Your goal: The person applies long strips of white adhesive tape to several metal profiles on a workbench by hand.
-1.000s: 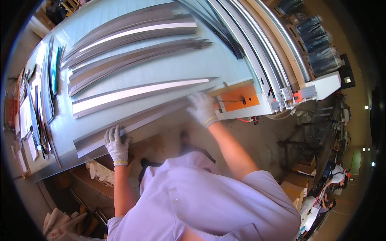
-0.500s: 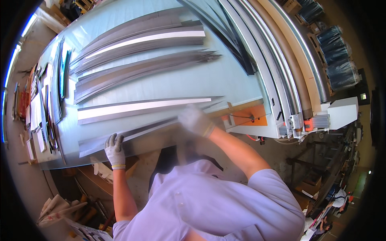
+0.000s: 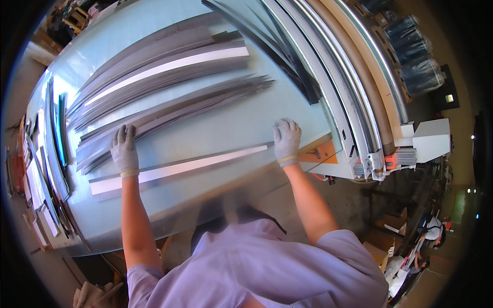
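My left hand [image 3: 125, 153], in a light grey work glove, reaches over the near edge of a fanned stack of thin grey strips [image 3: 174, 110]. Its fingers are stretched forward and slightly apart, with the tips at the stack; whether they touch it I cannot tell. Below that stack lies a long grey strip with a white band [image 3: 192, 167], slanting up to the right, and my left wrist crosses above its left part. At this strip's narrow right end is my right hand [image 3: 287, 139], gloved too, with fingers loosely bent and a little apart. Nothing shows in it.
Farther back on the glass-like tabletop [image 3: 303, 118] lie more grey strips [image 3: 154, 51], one with a white band. Dark strips [image 3: 280, 56] rest at the far right, beside a long roller machine [image 3: 354, 87]. Strips and offcuts [image 3: 56, 149] crowd the left end.
The loose grey strip near the front edge is gone from there. My left hand has moved forward to the stack, and my right hand has moved right and slightly forward. The view has shifted.
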The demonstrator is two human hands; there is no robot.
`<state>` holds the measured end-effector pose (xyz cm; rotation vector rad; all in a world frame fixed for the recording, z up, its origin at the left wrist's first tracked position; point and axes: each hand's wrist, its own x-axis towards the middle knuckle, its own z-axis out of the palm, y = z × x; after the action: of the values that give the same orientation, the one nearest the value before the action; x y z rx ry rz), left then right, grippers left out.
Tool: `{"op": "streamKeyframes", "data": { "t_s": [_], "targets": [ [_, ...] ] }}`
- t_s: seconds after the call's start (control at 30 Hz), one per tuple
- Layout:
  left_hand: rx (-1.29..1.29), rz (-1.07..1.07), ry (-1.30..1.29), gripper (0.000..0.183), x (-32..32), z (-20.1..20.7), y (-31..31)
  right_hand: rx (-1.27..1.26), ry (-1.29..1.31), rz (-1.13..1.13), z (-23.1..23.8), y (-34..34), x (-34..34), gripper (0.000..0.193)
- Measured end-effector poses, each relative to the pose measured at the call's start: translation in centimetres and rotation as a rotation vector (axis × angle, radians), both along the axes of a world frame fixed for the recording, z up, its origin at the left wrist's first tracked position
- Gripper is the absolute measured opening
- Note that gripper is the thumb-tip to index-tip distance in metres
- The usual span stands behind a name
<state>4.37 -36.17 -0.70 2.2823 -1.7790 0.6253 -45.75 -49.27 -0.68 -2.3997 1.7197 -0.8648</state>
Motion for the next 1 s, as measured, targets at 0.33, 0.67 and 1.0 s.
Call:
{"op": "streamKeyframes", "data": {
  "t_s": [0.33, 0.67, 1.0],
  "targets": [
    [0.155, -0.022, 0.228, 0.056, -2.5, -1.9, 1.5, 0.174, -0.166, 0.105, -2.2, -13.4, 4.0, 0.02],
    [0.119, 0.042, 0.325, 0.055, -4.9, -1.3, 4.4, 0.57, 0.158, 0.005, -3.3, -16.9, 8.3, 0.048],
    [0.103, -0.024, 0.387, 0.055, -9.0, 1.0, 6.8, 0.594, -0.417, 0.132, -4.3, -17.2, 4.9, 0.028]
  ]
}}
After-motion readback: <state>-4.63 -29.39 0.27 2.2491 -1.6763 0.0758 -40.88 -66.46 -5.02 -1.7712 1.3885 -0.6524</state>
